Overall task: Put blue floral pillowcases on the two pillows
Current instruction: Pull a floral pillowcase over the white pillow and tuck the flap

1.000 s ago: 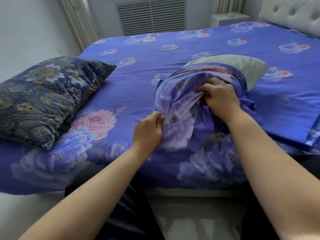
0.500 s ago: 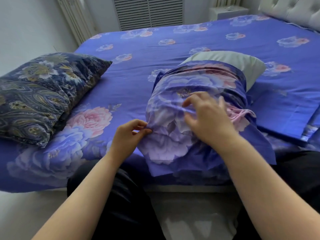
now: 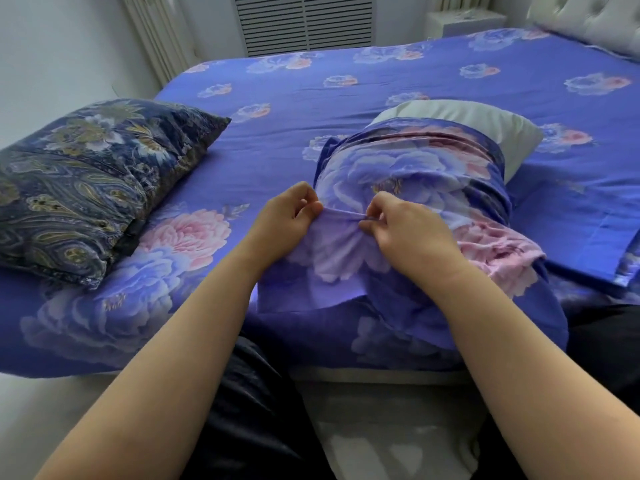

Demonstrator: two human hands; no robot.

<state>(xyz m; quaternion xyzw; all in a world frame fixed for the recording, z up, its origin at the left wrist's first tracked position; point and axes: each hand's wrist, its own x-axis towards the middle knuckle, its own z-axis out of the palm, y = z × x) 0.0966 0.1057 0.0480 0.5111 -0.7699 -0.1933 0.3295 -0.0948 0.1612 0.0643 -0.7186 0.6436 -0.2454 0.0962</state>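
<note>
A white pillow lies on the bed with a blue floral pillowcase covering its near part; the far end sticks out bare. My left hand pinches the pillowcase's near fabric at the left. My right hand pinches the same fold just to the right, the cloth stretched taut between them. A second pillow in a dark paisley case rests at the bed's left edge. Another folded blue pillowcase lies flat at the right.
The bed carries a blue floral sheet. A tufted headboard is at the far right, a vent grille on the back wall, a white nightstand beside it. My dark-clothed legs stand against the bed's near edge.
My right hand left the bunched cloth on top of the pillow and came down to pinch the near fold beside my left hand. The pillowcase has spread further over the pillow.
</note>
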